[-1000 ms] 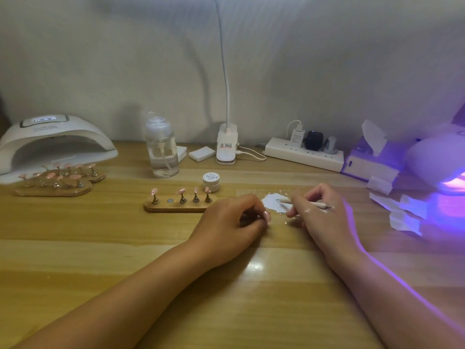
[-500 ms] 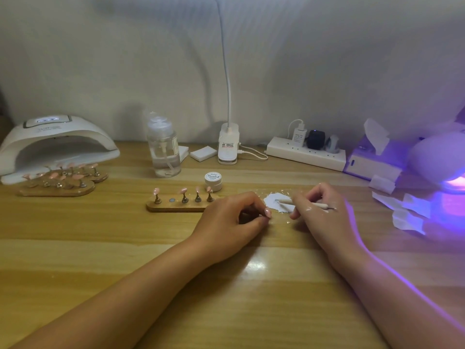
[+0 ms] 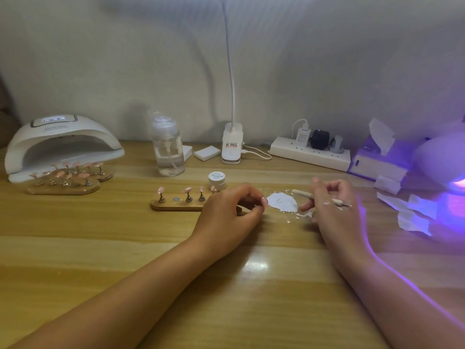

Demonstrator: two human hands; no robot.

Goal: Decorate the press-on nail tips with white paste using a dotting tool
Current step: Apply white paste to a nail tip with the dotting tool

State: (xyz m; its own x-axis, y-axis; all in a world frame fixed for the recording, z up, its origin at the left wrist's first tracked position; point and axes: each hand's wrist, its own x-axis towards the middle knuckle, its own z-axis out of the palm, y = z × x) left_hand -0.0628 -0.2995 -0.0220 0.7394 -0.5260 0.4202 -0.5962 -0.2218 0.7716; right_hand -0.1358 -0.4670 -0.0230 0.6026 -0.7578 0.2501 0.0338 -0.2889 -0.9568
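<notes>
On the wooden desk point(image 3: 113, 248), a little right of the frame's middle, lies a smear of white paste point(image 3: 281, 202), with small white flecks below it. The right hand point(image 3: 332, 212) rests just to its right. Its fingers point(image 3: 306, 206) are curled and pinch a dotting tool point(image 3: 303, 194), which lies across the hand with its pale end toward the paste and its thin metal tip pointing right. White specks mark the back of this hand.

The left hand point(image 3: 226, 215) sits just left of the paste, fingers point(image 3: 263, 202) curled with the tips drawn together. Whether they pinch anything I cannot tell.

Left of that hand, a wooden stand point(image 3: 173, 206) carries pink nail tips point(image 3: 160, 190) on small upright posts. A small white jar point(image 3: 217, 179) stands behind its right end. More pink tips sit on two stands point(image 3: 65, 183) at middle left, in front of a white nail lamp point(image 3: 60, 144). A clear pump bottle point(image 3: 168, 147) stands behind the jar.
</notes>
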